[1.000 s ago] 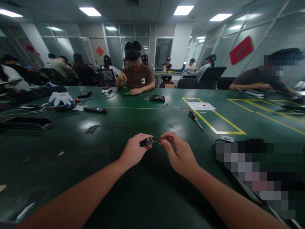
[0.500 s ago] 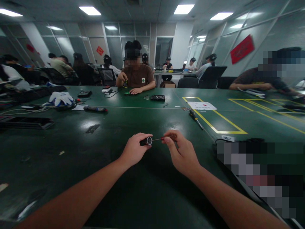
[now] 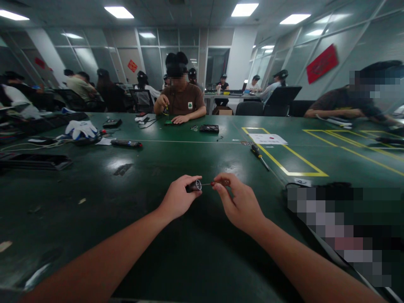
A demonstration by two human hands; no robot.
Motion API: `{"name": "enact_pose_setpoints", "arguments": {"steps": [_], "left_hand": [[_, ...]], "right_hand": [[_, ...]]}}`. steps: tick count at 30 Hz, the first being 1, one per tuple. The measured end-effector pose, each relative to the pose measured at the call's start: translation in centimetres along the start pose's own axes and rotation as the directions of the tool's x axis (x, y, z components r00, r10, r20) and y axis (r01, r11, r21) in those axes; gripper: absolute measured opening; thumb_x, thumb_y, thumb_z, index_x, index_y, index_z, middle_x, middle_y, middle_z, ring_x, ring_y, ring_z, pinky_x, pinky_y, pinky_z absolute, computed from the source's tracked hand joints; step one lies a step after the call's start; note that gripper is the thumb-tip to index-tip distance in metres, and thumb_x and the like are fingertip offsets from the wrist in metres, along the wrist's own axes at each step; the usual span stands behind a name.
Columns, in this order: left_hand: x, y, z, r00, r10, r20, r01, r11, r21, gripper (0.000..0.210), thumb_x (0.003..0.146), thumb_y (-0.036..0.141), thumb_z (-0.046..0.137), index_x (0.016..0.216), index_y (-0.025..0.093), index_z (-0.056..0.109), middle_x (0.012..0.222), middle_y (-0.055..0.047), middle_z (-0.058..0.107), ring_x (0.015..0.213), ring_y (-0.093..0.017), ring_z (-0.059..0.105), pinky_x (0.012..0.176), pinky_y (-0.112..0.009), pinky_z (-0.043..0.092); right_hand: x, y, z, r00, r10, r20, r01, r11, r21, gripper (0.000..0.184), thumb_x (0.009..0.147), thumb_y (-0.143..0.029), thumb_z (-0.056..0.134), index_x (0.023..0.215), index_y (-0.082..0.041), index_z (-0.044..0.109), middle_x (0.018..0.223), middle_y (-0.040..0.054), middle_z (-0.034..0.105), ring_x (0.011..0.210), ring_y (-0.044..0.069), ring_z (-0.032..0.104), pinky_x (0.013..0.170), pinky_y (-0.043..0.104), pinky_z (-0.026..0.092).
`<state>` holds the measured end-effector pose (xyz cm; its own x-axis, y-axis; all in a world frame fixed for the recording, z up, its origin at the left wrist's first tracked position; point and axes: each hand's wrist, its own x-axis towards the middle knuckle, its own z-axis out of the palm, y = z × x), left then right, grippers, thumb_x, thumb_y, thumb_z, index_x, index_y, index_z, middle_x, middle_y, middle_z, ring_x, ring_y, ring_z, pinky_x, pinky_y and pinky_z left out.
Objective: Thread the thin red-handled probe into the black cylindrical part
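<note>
My left hand (image 3: 179,197) is closed around a short black cylinder (image 3: 193,186) that looks like a flashlight, its silver-rimmed end turned to the right. Between the fingertips of my right hand (image 3: 237,198) is a small screwdriver with a reddish handle (image 3: 223,182). Its thin shaft (image 3: 206,184) points left, to the cylinder's rimmed end; whether the tip touches inside cannot be made out. Both hands are held just above the green table (image 3: 189,261).
A larger screwdriver (image 3: 260,157) lies beyond my right hand, near yellow tape and a paper sheet (image 3: 268,139). Across the table sit a black case (image 3: 209,128), a black pen-like tool (image 3: 126,144) and white gloves (image 3: 81,130). A co-worker (image 3: 184,99) works opposite.
The screwdriver's handle has come slightly closer to the cylinder, and my right fingers have shifted a little on it. My left hand has barely moved.
</note>
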<state>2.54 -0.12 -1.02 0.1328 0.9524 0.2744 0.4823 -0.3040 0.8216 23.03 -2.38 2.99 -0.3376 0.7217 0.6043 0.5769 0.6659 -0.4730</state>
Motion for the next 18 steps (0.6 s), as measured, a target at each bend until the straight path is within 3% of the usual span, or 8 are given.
{"name": "enact_pose_setpoints", "arguments": {"steps": [7,12,18], "left_hand": [[0.05,-0.04,0.06,1.000,0.001,0.016,-0.001,1.000,-0.008,0.049,0.079,0.008,0.074,0.125,0.024,0.071,0.112,-0.003,0.070,0.103,-0.019,0.065,0.097,-0.036,0.048],[0.07,-0.20,0.03,1.000,-0.011,0.016,0.011,1.000,-0.001,0.050,0.080,0.008,0.074,0.126,0.026,0.071,0.113,-0.002,0.070,0.100,-0.018,0.066,0.096,-0.035,0.049],[0.04,-0.03,-0.07,0.999,-0.018,0.031,0.018,1.000,0.017,0.050,0.080,0.007,0.073,0.126,0.027,0.071,0.112,-0.003,0.069,0.101,-0.019,0.065,0.096,-0.036,0.048]], "right_hand": [[-0.07,-0.02,0.13,0.999,-0.053,0.006,0.053,0.998,-0.028,0.012,0.101,-0.021,0.052,0.111,-0.021,0.058,0.098,0.0061,0.072,0.088,0.021,0.070,0.079,0.033,0.052],[0.06,-0.14,-0.18,0.997,-0.042,-0.062,0.037,0.995,-0.090,0.010,0.101,-0.021,0.051,0.108,-0.020,0.058,0.092,0.0059,0.070,0.084,0.021,0.069,0.077,0.033,0.051],[0.04,-0.18,-0.30,0.997,-0.023,-0.073,0.021,0.999,-0.030,0.010,0.101,-0.023,0.051,0.108,-0.020,0.058,0.093,0.0060,0.072,0.085,0.021,0.070,0.077,0.032,0.052]]}}
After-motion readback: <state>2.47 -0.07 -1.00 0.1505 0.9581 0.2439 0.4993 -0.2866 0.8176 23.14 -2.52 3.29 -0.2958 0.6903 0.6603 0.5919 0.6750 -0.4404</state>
